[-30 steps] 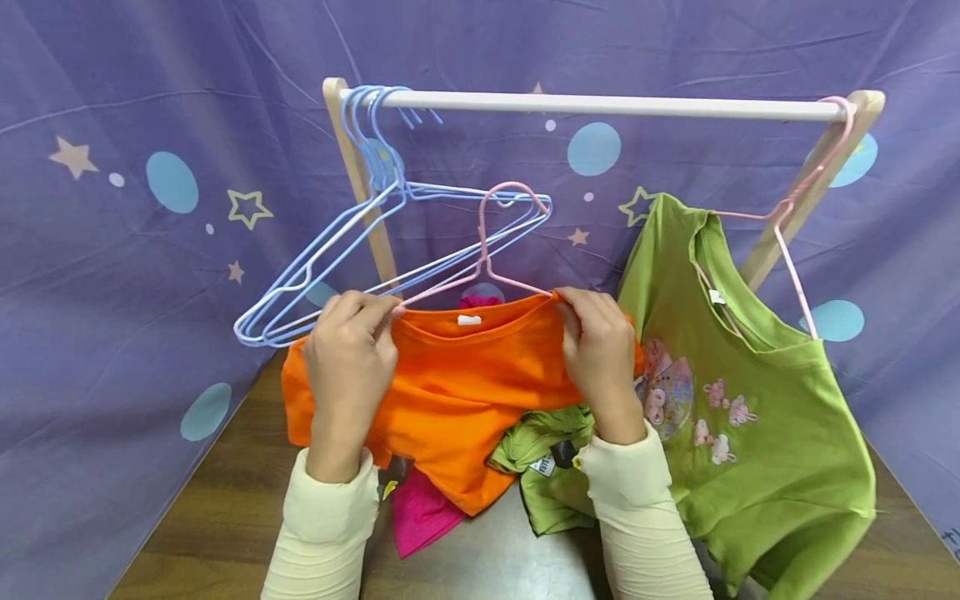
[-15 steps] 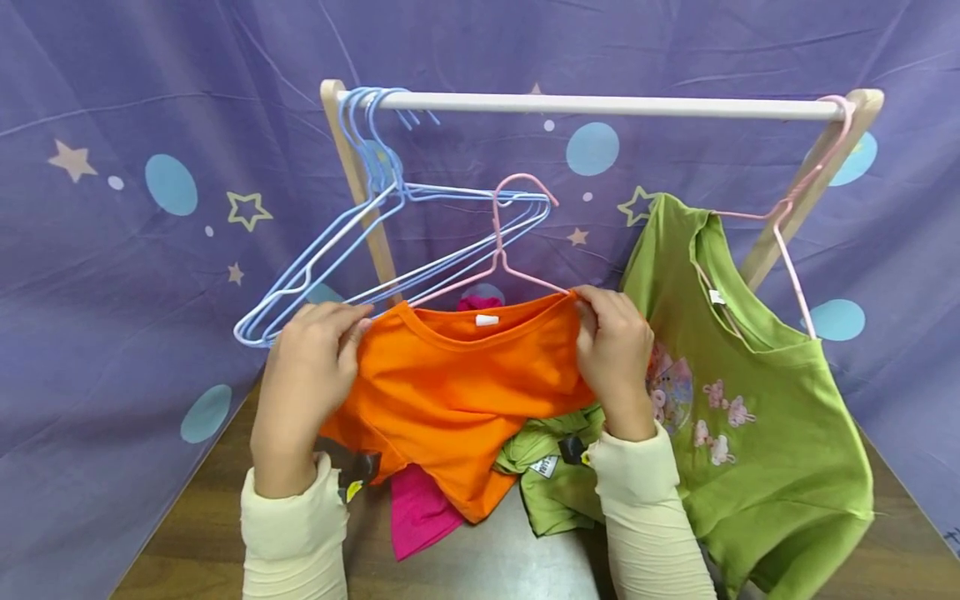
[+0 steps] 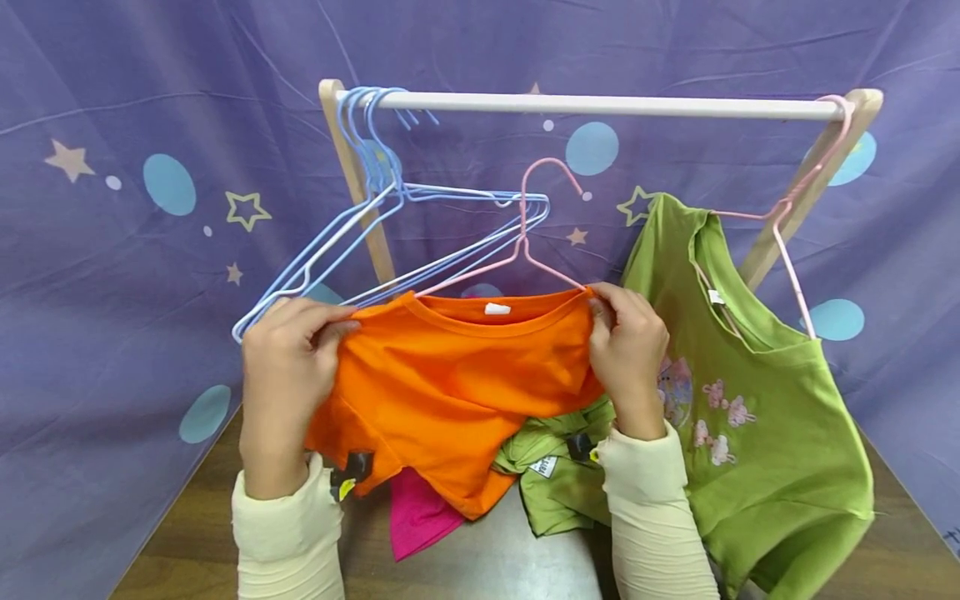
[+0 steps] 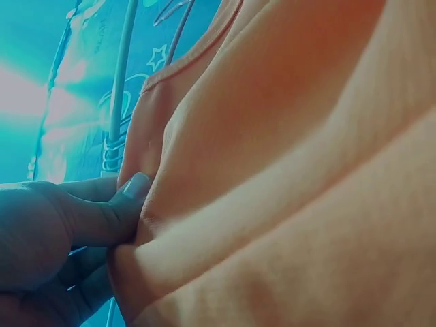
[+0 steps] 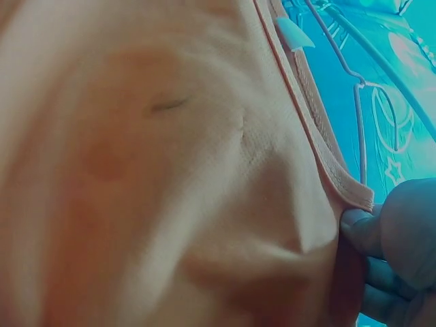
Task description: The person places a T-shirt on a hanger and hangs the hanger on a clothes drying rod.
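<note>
An orange T-shirt (image 3: 465, 375) hangs between both hands, its neckline facing me with a white label inside. Out of the neck rises a pink hanger (image 3: 522, 225); its hook is free in the air and its lower part is hidden in the shirt. The left hand (image 3: 288, 358) pinches the shirt's left shoulder between thumb and fingers, as the left wrist view also shows on the fabric (image 4: 272, 177). At the right side of the neckline the right hand (image 3: 630, 342) pinches the cloth; in the right wrist view the thumb presses just below the collar edge (image 5: 340, 180).
A rack with a white rail (image 3: 600, 104) stands behind. Several blue hangers (image 3: 375, 150) hang at its left end, and a green T-shirt (image 3: 780, 417) on a pink hanger at its right. Below the orange shirt lie a pink garment (image 3: 420, 517) and a bunched green garment (image 3: 558, 492).
The left hand has moved left from the neckline out to the shoulder. The right hand, shirt and hanger have shifted right, and the hanger's hook has risen slightly.
</note>
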The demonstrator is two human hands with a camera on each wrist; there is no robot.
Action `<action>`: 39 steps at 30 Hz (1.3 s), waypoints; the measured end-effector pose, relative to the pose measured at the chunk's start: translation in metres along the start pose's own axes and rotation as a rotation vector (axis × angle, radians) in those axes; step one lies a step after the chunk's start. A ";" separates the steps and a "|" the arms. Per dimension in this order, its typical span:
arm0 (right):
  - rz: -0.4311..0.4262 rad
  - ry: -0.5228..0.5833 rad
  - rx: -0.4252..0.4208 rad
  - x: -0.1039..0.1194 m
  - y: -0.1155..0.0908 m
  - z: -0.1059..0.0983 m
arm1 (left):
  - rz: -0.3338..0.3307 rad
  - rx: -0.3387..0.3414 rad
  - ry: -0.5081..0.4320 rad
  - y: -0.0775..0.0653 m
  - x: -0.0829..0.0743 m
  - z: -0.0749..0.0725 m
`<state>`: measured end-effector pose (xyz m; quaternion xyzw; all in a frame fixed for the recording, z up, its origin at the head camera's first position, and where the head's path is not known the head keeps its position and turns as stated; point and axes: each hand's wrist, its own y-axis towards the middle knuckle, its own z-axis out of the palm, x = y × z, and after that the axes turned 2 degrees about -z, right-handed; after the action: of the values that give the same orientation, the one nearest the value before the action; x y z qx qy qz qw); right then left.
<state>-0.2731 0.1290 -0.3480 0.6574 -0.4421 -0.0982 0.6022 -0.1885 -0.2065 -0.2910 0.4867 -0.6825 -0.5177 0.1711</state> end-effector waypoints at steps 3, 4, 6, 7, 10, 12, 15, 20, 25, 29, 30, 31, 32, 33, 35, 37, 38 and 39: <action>0.012 0.008 -0.011 -0.001 0.001 -0.001 | -0.013 0.010 0.002 0.000 0.001 -0.003; 0.015 0.012 -0.015 -0.002 0.001 -0.002 | -0.021 0.020 0.004 0.000 0.002 -0.004; 0.012 0.012 -0.017 -0.002 0.002 -0.003 | -0.035 0.045 0.009 0.000 0.003 -0.008; 0.008 0.012 -0.019 -0.002 0.003 -0.003 | -0.040 0.061 0.011 0.000 0.003 -0.009; 0.007 0.025 -0.033 -0.002 0.003 -0.004 | -0.052 0.089 0.010 0.000 0.003 -0.012; 0.006 0.027 -0.036 -0.002 0.003 -0.004 | -0.049 0.105 0.011 0.000 0.003 -0.012; 0.008 0.030 -0.039 -0.003 0.003 -0.003 | -0.043 0.136 0.000 -0.001 0.004 -0.010; 0.005 0.047 -0.050 -0.003 0.003 -0.003 | -0.025 0.195 -0.038 -0.002 0.003 -0.007; 0.003 0.051 -0.044 -0.004 0.003 -0.002 | -0.043 0.213 -0.057 -0.001 0.002 -0.002; 0.002 0.035 -0.021 -0.005 0.002 -0.003 | -0.056 0.207 -0.035 -0.001 0.002 0.000; 0.000 0.030 -0.015 -0.005 0.002 -0.003 | -0.062 0.204 -0.029 -0.001 0.002 -0.001; 0.001 0.033 -0.015 -0.006 0.002 -0.003 | -0.064 0.199 -0.023 -0.001 0.002 -0.001; 0.000 0.031 -0.012 -0.007 0.003 -0.004 | -0.069 0.193 -0.019 -0.001 0.003 -0.002; -0.001 0.029 -0.009 -0.008 0.003 -0.004 | -0.074 0.186 -0.016 -0.001 0.003 -0.002; -0.003 0.030 -0.007 -0.009 0.003 -0.005 | -0.078 0.175 -0.012 -0.001 0.003 -0.004; 0.002 0.036 -0.006 -0.010 0.003 -0.004 | -0.083 0.169 -0.008 -0.001 0.003 -0.004; 0.000 0.030 -0.002 -0.010 0.002 -0.005 | -0.086 0.170 -0.004 -0.001 0.003 -0.005; 0.005 0.032 -0.004 -0.009 0.002 -0.004 | -0.086 0.174 0.000 -0.001 0.002 -0.004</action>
<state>-0.2768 0.1389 -0.3488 0.6566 -0.4337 -0.0869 0.6109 -0.1858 -0.2106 -0.2906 0.5285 -0.7034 -0.4634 0.1059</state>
